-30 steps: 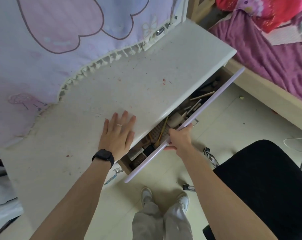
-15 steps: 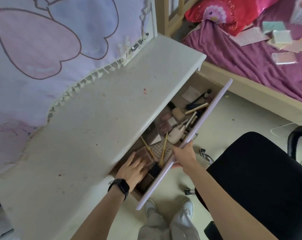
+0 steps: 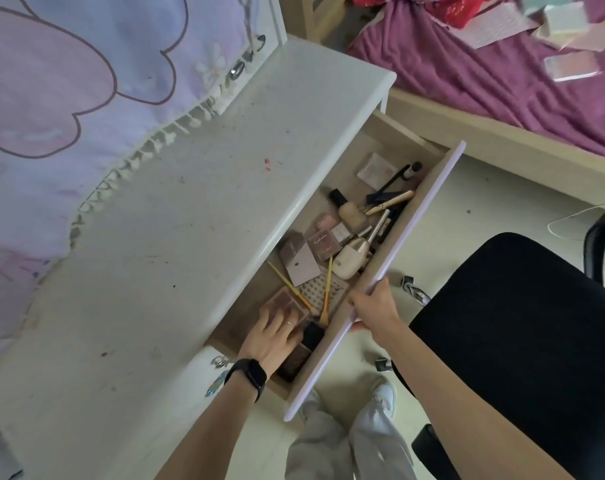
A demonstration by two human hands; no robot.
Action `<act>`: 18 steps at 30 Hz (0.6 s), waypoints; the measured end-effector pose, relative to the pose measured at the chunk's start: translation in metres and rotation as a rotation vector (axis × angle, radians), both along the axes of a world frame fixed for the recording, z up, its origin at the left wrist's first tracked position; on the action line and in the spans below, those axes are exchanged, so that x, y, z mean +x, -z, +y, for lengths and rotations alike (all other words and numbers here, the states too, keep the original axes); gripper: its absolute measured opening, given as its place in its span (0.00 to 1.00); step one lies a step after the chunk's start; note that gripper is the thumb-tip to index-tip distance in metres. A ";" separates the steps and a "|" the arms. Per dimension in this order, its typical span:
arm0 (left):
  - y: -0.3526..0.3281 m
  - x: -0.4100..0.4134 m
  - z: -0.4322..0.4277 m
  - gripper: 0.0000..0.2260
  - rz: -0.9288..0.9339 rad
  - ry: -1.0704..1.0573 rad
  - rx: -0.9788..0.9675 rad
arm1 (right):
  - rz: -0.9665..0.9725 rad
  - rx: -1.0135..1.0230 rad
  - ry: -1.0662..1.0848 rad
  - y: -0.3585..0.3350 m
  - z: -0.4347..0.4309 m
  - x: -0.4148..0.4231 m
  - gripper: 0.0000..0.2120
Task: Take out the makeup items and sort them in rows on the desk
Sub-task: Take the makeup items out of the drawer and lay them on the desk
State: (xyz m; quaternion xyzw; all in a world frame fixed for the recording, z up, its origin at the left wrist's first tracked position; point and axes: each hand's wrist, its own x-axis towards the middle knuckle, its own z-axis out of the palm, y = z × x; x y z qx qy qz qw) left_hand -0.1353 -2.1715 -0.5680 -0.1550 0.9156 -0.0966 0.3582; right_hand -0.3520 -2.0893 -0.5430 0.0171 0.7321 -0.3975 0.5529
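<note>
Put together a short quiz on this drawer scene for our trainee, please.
1. True or false: the desk holds rows of makeup.
2. What does the right hand grip? A) the drawer front B) a mug C) a book
3. Fill in: the left hand touches a brown ___ inside the drawer.
Key: 1 false; 2 A; 3 palette.
</note>
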 end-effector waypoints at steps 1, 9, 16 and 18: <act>0.002 0.001 0.001 0.25 0.008 0.022 -0.011 | 0.001 0.003 -0.003 0.001 0.000 0.000 0.13; 0.002 0.001 0.009 0.23 0.019 0.100 -0.017 | 0.017 0.035 -0.041 0.002 0.003 -0.003 0.11; -0.002 -0.004 0.008 0.22 -0.034 0.094 -0.023 | 0.324 0.091 -0.250 -0.010 0.009 -0.010 0.33; -0.008 -0.009 0.006 0.23 -0.052 0.098 -0.041 | 0.680 0.067 -0.299 -0.019 0.004 -0.003 0.39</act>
